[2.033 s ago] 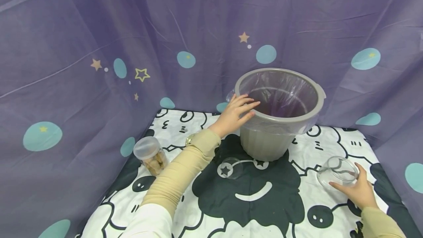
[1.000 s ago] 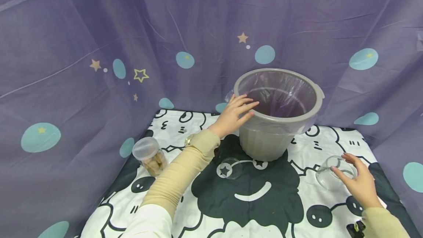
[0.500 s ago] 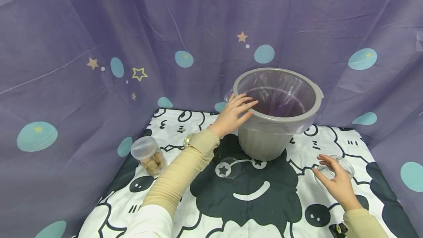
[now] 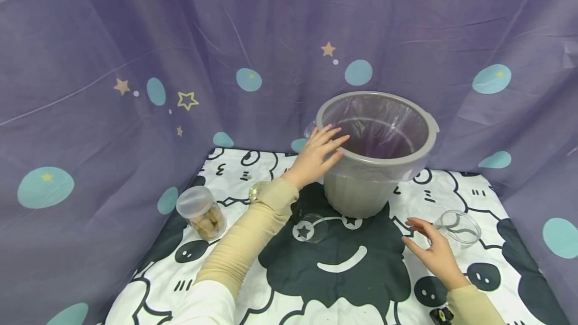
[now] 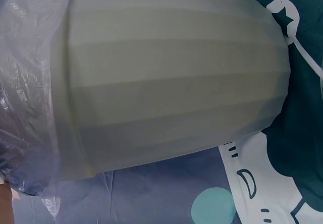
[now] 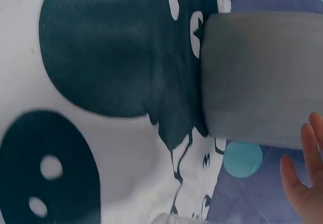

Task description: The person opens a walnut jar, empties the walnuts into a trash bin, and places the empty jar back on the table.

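Observation:
In the head view a grey trash bin (image 4: pixel 356 194), lined with a thin clear bag (image 4: pixel 397 172), stands upright toward the back. My left hand (image 4: pixel 311 159) rests at the left front of its rim, fingers spread; only a sliver of that hand shows in the left wrist view. To the bin's front right my right hand (image 4: pixel 431 252) hovers with thumb and fingers apart, nothing between them. A clear round jar (image 4: pixel 460 227) stands just behind and right of it. A clear disc (image 4: pixel 313 228), perhaps a lid, lies flat in front of the bin.
A jar (image 4: pixel 203 214) of brown pieces with a translucent lid stands at the left, beside my left forearm. A shiny gold round thing (image 4: pixel 255 192) shows by the left sleeve. Black-and-white printed cloth (image 4: pixel 343 285) covers the table; a purple curtain (image 4: pixel 271 24) hangs behind.
My right hand has let go of the clear jar and moved left, toward the bin. The jar stays on the cloth. My left hand keeps its place on the bin's rim.

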A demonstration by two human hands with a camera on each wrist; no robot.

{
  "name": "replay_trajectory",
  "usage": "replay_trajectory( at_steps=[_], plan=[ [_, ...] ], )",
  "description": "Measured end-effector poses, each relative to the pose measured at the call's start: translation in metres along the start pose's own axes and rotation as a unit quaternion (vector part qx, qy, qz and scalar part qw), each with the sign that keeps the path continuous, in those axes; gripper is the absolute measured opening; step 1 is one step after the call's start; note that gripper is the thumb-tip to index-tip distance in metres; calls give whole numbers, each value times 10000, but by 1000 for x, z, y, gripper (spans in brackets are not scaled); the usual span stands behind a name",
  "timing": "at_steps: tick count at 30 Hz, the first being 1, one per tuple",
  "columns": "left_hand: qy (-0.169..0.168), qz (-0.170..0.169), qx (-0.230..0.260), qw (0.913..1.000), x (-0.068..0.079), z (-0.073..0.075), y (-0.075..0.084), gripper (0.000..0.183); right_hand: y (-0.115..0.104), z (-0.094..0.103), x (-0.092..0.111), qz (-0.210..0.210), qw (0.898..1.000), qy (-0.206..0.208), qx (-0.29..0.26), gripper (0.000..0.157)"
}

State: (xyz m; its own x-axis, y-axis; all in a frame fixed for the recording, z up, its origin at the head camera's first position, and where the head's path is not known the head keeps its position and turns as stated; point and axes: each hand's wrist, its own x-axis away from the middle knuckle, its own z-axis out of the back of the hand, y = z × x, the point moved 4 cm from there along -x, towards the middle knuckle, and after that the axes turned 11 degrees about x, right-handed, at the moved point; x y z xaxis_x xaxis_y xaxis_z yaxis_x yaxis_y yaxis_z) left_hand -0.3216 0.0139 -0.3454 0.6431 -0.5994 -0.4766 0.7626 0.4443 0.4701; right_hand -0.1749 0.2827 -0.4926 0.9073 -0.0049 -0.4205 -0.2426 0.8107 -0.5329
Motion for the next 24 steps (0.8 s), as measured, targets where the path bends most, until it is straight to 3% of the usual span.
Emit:
replay_trajectory(
  at_steps=[11,19,24],
  plan=[
    [345,189,61,9992,15,5,-7,51,-17,-21,-1,191,9993,-297,109,39],
    [989,486,288,9935,52,24,-20,54,-22,-37,2,64,9952,-968,100,39],
    [1302,788,296,9879,79,36,-36,58,-24,-41,1,59,9931,-1168,4,38]
  ],
)
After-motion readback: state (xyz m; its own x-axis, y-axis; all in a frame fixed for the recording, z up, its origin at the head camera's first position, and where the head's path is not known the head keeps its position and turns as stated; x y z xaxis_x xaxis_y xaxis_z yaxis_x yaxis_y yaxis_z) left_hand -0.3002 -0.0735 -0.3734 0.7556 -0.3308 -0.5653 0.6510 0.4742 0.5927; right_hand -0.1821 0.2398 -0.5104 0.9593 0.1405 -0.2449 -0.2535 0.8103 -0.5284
